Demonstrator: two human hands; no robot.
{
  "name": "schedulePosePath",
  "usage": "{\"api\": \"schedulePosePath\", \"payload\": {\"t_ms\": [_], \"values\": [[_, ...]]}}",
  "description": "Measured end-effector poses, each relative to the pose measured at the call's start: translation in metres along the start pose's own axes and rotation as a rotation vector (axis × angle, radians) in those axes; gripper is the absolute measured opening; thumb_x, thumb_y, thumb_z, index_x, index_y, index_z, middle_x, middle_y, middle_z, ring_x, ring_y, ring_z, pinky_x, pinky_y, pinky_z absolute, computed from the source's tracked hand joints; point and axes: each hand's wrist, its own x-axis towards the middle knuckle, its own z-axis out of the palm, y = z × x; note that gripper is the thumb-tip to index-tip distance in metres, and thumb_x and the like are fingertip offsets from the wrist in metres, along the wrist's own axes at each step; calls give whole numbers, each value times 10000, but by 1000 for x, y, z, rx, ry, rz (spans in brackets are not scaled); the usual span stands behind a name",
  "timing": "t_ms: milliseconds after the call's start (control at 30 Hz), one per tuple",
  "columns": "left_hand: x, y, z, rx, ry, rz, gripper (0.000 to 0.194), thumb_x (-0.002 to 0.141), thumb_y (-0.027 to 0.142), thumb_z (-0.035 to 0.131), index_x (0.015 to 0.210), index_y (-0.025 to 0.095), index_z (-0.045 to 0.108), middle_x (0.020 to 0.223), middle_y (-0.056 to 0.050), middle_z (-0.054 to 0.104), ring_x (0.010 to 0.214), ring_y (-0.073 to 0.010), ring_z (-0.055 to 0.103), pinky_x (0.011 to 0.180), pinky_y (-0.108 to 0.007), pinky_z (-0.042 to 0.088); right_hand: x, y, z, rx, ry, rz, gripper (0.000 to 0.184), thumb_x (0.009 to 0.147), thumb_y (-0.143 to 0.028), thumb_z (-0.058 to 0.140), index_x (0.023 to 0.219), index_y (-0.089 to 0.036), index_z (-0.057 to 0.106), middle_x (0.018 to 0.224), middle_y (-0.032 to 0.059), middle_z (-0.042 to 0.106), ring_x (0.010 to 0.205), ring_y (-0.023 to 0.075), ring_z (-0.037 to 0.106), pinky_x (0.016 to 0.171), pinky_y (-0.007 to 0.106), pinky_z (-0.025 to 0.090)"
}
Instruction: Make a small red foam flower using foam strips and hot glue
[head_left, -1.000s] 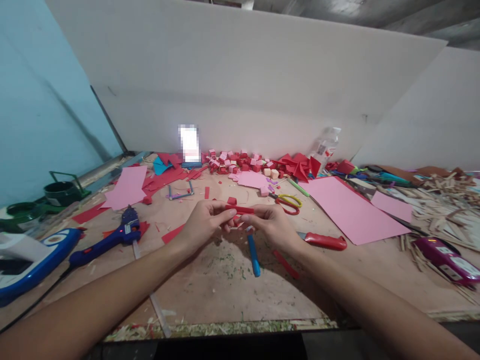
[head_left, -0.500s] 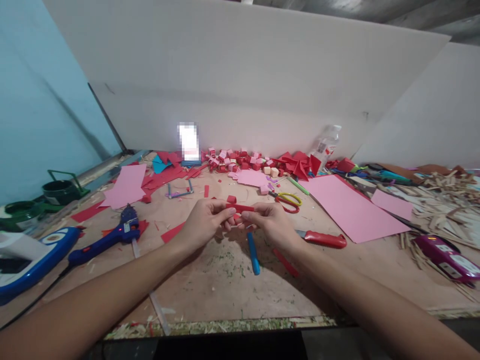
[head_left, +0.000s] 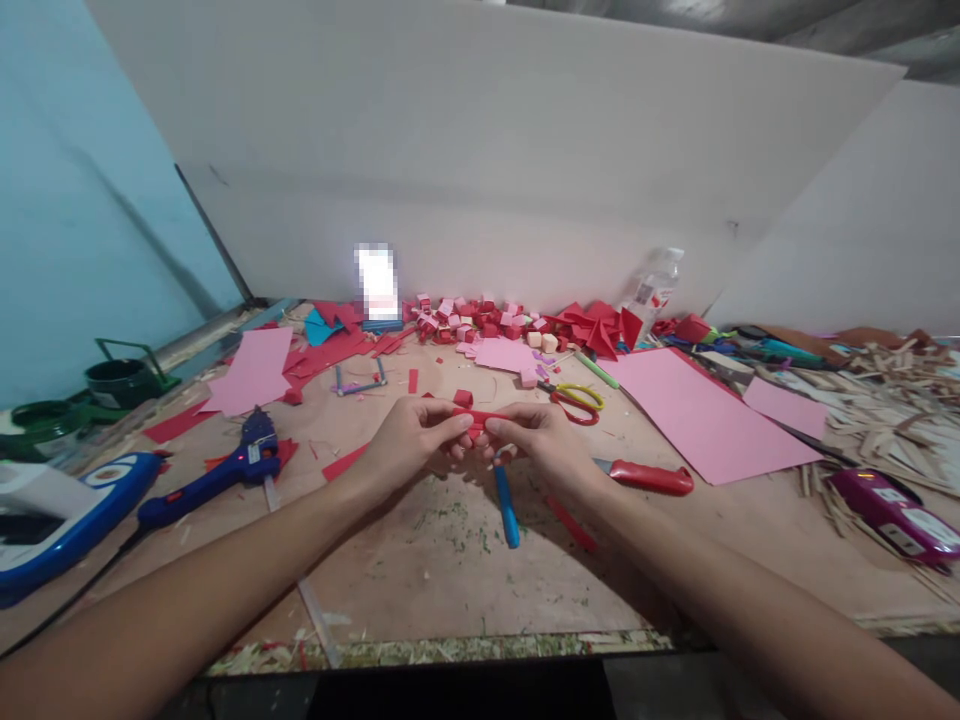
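Both my hands meet above the middle of the wooden table (head_left: 465, 570). My left hand (head_left: 409, 440) pinches the left end of a narrow red paper strip (head_left: 478, 413) between thumb and forefinger. My right hand (head_left: 544, 440) pinches its right end the same way. The strip runs level between the fingertips, a little above the table. A blue pen (head_left: 507, 503) lies on the table just below my hands. A small red paper cube (head_left: 463, 398) sits right behind the strip.
A blue glue gun (head_left: 225, 470) lies at left, a red utility knife (head_left: 645, 477) at right. Scissors (head_left: 577, 400), pink sheets (head_left: 697, 415) and a pile of red and pink cubes (head_left: 480, 322) lie behind. Wooden sticks (head_left: 892, 400) crowd the far right.
My hands have drawn closer together along the red strip, so less of it shows between the fingertips. Nothing else on the table has moved.
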Motion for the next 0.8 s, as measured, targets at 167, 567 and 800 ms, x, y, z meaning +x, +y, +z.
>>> {"api": "schedulePosePath", "payload": {"t_ms": [167,567,800], "values": [[0,2,5,-40,53,23,199,809,336,721,822,143,765,656,-41,708,571,-139,615,524,-230,510,1,1,1,79,-10,45,206,722,-343,811,806,-157,788,752,79,765,637,166,679,619,290,541],[-4,6,11,-302,145,-153,213,720,309,813,833,135,766,637,-25,709,522,-110,598,516,-217,488,3,10,1,288,45,108,260,692,-209,812,939,-130,820,759,110,781,585,160,679,610,298,545],[-4,7,9,-248,106,-143,259,781,374,769,714,126,734,645,-44,705,547,-112,602,528,-211,484,2,9,0,190,26,64,260,716,-258,814,950,-144,825,749,93,777,627,171,697,651,322,561]]}}
